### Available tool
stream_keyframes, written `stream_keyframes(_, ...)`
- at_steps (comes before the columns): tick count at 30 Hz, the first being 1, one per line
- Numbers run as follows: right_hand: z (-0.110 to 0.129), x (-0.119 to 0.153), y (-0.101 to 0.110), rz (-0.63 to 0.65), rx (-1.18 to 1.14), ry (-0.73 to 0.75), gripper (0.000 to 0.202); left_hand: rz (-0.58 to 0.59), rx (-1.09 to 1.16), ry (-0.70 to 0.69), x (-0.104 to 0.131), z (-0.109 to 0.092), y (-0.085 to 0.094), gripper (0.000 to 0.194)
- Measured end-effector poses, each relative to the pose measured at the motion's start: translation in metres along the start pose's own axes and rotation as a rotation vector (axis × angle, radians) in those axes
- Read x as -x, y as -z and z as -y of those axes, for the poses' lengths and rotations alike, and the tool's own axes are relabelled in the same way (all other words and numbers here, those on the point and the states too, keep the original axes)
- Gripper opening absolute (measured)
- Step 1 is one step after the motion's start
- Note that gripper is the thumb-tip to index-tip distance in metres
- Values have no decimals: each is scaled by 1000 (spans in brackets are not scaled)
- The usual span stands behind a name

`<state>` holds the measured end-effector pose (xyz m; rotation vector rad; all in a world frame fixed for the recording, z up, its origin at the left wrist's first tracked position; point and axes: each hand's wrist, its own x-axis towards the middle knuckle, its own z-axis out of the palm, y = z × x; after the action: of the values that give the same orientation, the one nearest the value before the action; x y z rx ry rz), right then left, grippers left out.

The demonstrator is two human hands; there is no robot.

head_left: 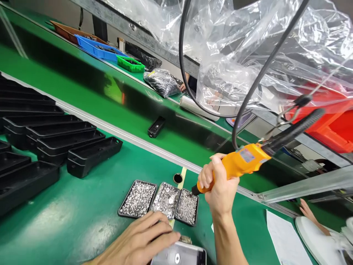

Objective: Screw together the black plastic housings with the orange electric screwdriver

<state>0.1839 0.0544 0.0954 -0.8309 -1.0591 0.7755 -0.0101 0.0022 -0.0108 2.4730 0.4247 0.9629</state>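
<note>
My right hand (220, 184) grips a yellow-orange electric screwdriver (238, 162), which hangs from a hook and cable. Its dark tip points down at the right-hand of three small black trays (197, 209), filled with tiny shiny metal screws (186, 207). Round metal washers (166, 200) fill the middle tray, and shiny small hardware (138, 198) fills the left one. My left hand (146, 235) lies with fingers stretched out just below the trays, over the edge of a flat, pale-topped rectangular piece (179, 254) with dark edges, cut off by the frame bottom.
Black elongated housings (92, 154) stand in rows at left. One black part (156, 127) lies on the green conveyor (132, 117) beyond a metal rail. Blue (99, 49) and green (130, 63) bins stand behind. Clear plastic hangs overhead. Another person's hand (309, 211) shows at right.
</note>
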Motion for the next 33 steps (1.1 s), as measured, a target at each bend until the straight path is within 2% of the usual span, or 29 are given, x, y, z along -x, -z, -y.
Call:
stream_keyframes(3, 34, 23, -2, 49, -31, -39, 14, 39, 9, 66, 4, -4, -2, 68)
stream_keyframes(5, 49, 40, -3, 78, -55, -79, 13, 80, 53, 96, 6, -5, -2, 67)
stream_keyframes(8, 57, 66, -3, 116, -72, -114, 11, 96, 98, 121, 6, -5, -3, 63)
stream_keyframes(14, 47, 94, -3, 155, -52, -121, 14, 90, 103, 129, 8, -5, -4, 63)
stream_keyframes(23, 37, 105, 4, 134, -38, -135, 6, 95, 119, 136, 5, -7, -1, 63)
stream_keyframes(33, 31, 115, 11, 213, -8, -135, 8, 101, 147, 164, 1, -10, 1, 59)
